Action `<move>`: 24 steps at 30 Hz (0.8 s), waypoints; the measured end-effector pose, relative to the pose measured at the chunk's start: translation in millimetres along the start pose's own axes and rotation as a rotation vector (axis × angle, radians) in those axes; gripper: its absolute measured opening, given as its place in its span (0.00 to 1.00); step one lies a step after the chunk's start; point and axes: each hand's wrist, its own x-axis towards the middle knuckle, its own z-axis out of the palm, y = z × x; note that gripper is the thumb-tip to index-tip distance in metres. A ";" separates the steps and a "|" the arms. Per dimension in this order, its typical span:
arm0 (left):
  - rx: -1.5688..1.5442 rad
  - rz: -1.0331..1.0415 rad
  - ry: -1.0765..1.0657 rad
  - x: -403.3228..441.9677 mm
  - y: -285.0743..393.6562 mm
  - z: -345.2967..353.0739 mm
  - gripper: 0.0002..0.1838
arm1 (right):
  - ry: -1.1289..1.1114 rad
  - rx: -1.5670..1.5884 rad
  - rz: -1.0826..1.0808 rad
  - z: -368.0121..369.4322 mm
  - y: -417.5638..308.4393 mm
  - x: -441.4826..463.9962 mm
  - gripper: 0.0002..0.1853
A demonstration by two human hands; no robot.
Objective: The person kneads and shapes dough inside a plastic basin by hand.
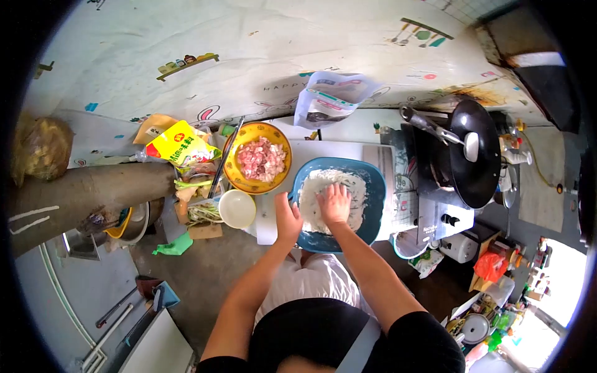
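Head camera shows me the left hand (288, 220) curled round the left rim of the blue basin (374, 202), the right hand (335, 205) palm-down inside it, fingers slightly apart on the flour (316, 182). Close on the basin's left I have a yellow bowl (255, 188) of meat (261, 160) and a white bowl (237, 209); beyond it stands a bag (329, 99), right of it a wok (479, 180). Nearly square, the basin turns one side toward the bowls, its long axis unclear.

Look at that pale wall (249, 46) across the far side, printed with little shelves and rabbits, a brown stain (476, 94) over its right part! A thick grey-brown column (106, 189) cuts in from the left; nearer, slim pipes (68, 297) line a grey surface. Grey floor (211, 261) below, and right, white glare (569, 280) blazing!
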 end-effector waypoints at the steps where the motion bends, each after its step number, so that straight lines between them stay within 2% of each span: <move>1: -0.012 -0.015 -0.016 0.5 0.5 -1.8 0.22 | 0.005 0.010 0.000 2.1 2.0 1.2 0.14; 3: -0.046 -0.025 -0.023 3.6 5.9 -2.8 0.22 | 0.027 0.054 0.016 4.5 5.2 6.8 0.12; 13: -0.010 0.029 0.015 1.4 2.4 -1.3 0.21 | 0.151 0.148 0.161 14.0 5.7 18.5 0.13; 16: -0.018 -0.036 0.004 -2.3 -0.5 2.1 0.21 | 0.102 0.278 0.116 -5.8 8.6 11.7 0.14; 22: -0.004 -0.042 0.037 -1.7 -6.6 8.1 0.22 | -0.106 0.539 -0.174 -50.6 14.5 -14.8 0.15; 23: 0.004 -0.036 0.044 -2.5 -7.4 8.9 0.23 | -0.291 0.438 -0.210 -56.1 13.6 -21.9 0.17; 24: 0.014 -0.031 0.051 -2.2 -7.3 8.8 0.23 | -0.258 0.390 -0.257 -58.5 10.7 -29.9 0.16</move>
